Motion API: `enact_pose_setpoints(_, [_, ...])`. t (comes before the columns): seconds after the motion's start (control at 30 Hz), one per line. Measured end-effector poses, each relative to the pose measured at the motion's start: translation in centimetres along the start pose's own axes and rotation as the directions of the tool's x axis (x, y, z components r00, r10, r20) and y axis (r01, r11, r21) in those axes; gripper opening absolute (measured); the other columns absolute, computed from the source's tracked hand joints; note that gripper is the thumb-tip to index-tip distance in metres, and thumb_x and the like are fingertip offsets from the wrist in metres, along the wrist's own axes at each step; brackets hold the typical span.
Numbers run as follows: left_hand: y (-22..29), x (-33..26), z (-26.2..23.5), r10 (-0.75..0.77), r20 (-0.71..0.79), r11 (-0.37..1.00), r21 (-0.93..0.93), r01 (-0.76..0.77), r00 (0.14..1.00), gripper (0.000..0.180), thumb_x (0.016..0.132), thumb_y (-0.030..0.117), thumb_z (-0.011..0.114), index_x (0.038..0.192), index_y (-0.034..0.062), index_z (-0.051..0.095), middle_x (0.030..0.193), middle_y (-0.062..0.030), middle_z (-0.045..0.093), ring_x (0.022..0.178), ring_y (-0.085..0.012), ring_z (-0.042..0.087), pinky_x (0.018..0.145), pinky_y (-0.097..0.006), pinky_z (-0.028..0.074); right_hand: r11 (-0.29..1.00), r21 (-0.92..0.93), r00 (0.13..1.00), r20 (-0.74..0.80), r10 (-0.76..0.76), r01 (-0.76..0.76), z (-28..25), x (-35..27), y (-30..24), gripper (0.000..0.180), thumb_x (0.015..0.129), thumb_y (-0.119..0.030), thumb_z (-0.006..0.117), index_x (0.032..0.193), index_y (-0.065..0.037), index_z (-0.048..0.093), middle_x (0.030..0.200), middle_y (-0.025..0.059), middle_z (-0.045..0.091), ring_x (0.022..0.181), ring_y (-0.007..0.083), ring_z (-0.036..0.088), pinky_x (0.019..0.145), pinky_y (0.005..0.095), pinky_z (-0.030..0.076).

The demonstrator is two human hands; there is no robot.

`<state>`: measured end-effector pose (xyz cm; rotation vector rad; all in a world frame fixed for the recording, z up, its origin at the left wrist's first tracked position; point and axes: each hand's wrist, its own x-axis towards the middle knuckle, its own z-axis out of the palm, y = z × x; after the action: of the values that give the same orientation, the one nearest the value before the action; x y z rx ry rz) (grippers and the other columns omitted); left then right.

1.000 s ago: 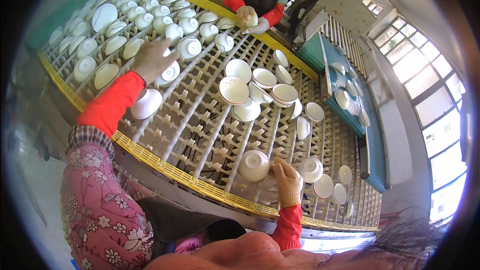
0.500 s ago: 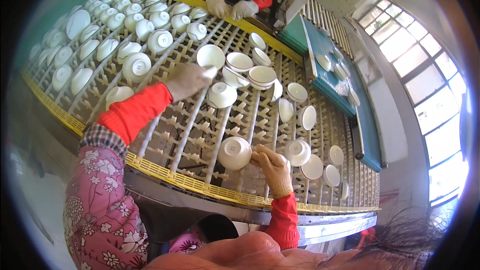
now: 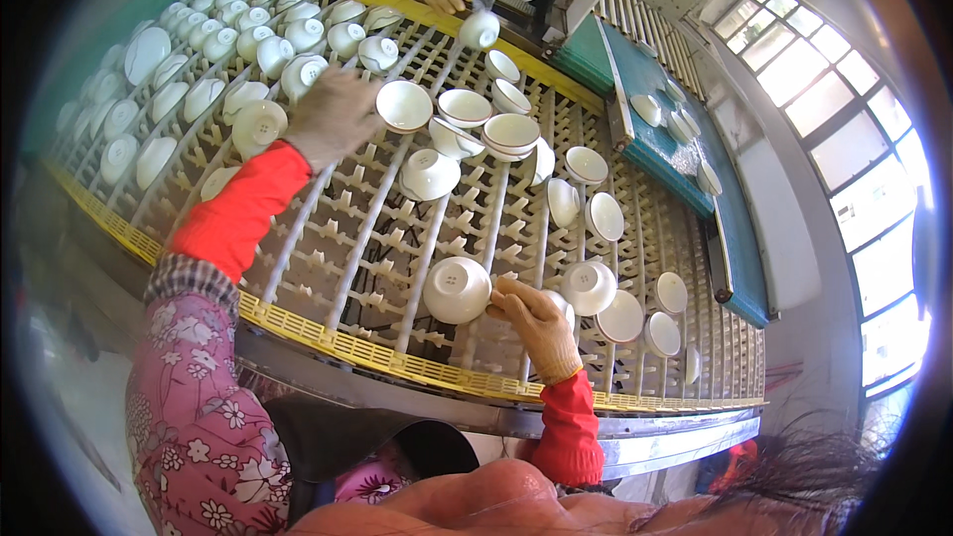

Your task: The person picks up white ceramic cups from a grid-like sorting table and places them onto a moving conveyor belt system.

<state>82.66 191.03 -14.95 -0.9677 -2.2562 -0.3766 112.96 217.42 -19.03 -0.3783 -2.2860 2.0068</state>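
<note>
Left hand (image 3: 336, 119) farther forward, arm (image 3: 233, 213) extended — right hand (image 3: 541, 333) closer in, half-curled.

From where I stand, the white bowls (image 3: 458, 289) across the conveyor (image 3: 395, 240) look smooth and glossy, like glazed ceramic. The slotted yellow edging (image 3: 338, 341) along its near edge seems matt plastic; the rail (image 3: 685, 440) below is shiny metal. The rods (image 3: 364, 248) look smooth. On this side, the left glove (image 3: 338, 117) and right glove (image 3: 539, 331) are matt, rough knitted cloth; the 2 red cuffs (image 3: 238, 208), matt cloth.
</note>
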Motion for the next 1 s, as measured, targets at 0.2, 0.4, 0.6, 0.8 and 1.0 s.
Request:
enact_pose_setpoints(0.2, [2.7,1.6,5.7,-0.118,0.407,0.954,0.299,-0.010,0.906,0.026,0.086,0.030,0.065,0.094,0.0069,0.074,0.091,-0.0149,0.068,0.089,-0.0309,0.063,0.092,-0.046,0.045,0.999,-0.009,0.997,0.066,0.046,-0.046,-0.6,-0.5,-0.5,0.035,0.100,-0.014,0.057,0.128,0.008,0.058,0.115,0.0151,0.068,0.105,0.0211,0.068,0.091,0.0281,0.055])
enact_pose_setpoints(0.4, [-2.8,3.6,8.5,-0.319,0.313,0.909,-0.167,0.382,0.895,0.027,0.090,0.028,0.056,0.096,0.0056,0.070,0.090,-0.0216,0.069,0.090,-0.0364,0.067,0.082,-0.048,0.049,0.996,-0.013,0.989,0.120,0.090,-0.090,-1.0,-1.3,-1.5,0.034,0.101,-0.016,0.056,0.128,0.006,0.058,0.115,0.0144,0.069,0.105,0.0192,0.068,0.092,0.0269,0.054])
enact_pose_setpoints(0.6, [-4.9,4.3,2.7,-0.657,0.143,0.737,-0.088,0.670,0.741,0.033,0.092,0.032,0.055,0.104,0.0023,0.063,0.092,-0.0230,0.067,0.087,-0.0412,0.064,0.078,-0.051,0.048,0.994,-0.025,0.982,0.153,0.109,-0.106,-1.6,-1.1,-1.3,0.036,0.103,-0.017,0.054,0.131,0.005,0.056,0.116,0.0151,0.069,0.104,0.0210,0.069,0.092,0.0291,0.055])
enact_pose_setpoints(0.8, [4.3,2.7,4.2,-0.010,0.012,0.965,-0.260,0.013,1.000,0.032,0.086,0.031,0.064,0.105,0.0061,0.067,0.089,-0.0168,0.066,0.088,-0.0355,0.063,0.086,-0.049,0.048,0.996,0.016,0.978,0.190,0.080,-0.084,-1.8,-1.2,-0.5,0.036,0.103,-0.018,0.053,0.132,0.004,0.056,0.115,0.0159,0.070,0.103,0.0215,0.069,0.091,0.0295,0.055])
enact_pose_setpoints(1.0, [8.9,5.2,8.8,0.072,0.353,0.986,-0.163,-0.015,0.933,0.013,0.087,0.023,0.064,0.093,0.0129,0.069,0.084,-0.0110,0.066,0.084,-0.0317,0.066,0.082,-0.045,0.054,0.994,-0.042,0.966,0.234,0.113,-0.106,-2.4,-1.9,-1.6,0.037,0.104,-0.021,0.052,0.131,0.003,0.057,0.107,0.0147,0.073,0.098,0.0201,0.071,0.087,0.0275,0.055])
